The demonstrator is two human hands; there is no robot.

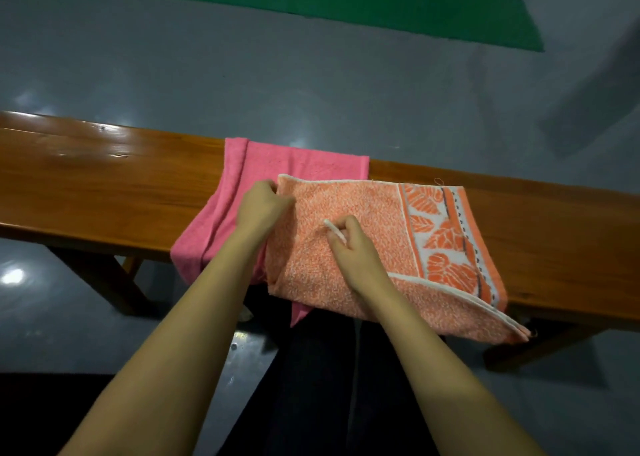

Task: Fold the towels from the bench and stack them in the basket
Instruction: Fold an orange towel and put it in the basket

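An orange towel [374,247] with a leaf-pattern border lies folded across the wooden bench [104,185], its near part hanging over the front edge. Under it, to the left, lies a pink towel [304,161] that also drapes over the bench's front. My left hand [261,206] grips the orange towel's left edge near the far corner. My right hand [349,244] pinches a white hemmed edge of the orange towel at its middle. No basket is in view.
The bench runs from left to right over a shiny grey floor [242,74]. A green mat [381,2] with white lines lies at the far side. My dark trousers [329,386] are below the bench's front edge.
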